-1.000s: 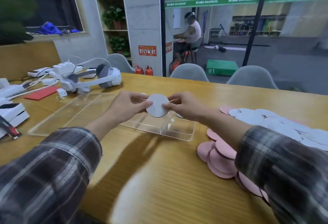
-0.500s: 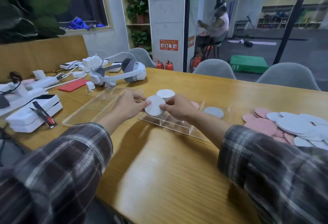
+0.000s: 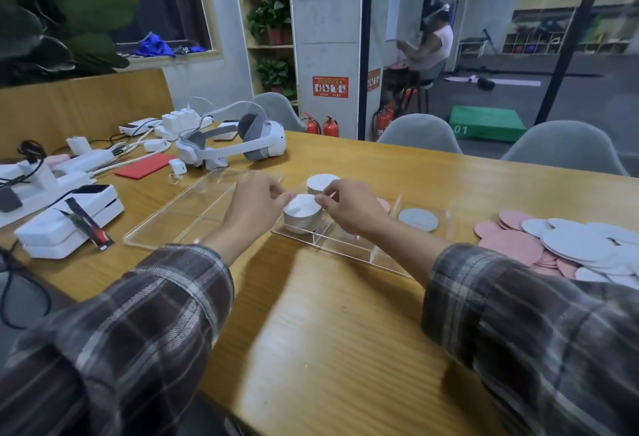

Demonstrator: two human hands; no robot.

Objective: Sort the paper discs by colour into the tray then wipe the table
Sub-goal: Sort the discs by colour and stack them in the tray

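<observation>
We pinch a white disc [image 3: 302, 204] by opposite edges, left hand [image 3: 254, 204] and right hand [image 3: 352, 209] fingers clamped on it. Round, with no long axis, it lies face-up atop the white stack [image 3: 301, 223] at the tray's [image 3: 349, 249] left end, on the counter [image 3: 328, 314].

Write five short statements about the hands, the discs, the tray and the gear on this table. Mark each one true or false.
1. The left hand and right hand both pinch the edge of one white disc over the clear tray. True.
2. A grey disc lies in the tray, between the right hand and the loose pile. True.
3. The loose pile holds only pink discs. False: it mixes pink and white ones.
4. The headset lies inside the tray. False: it rests on the table, beyond the tray.
5. A flat red card lies on the table near the headset. True.
</observation>
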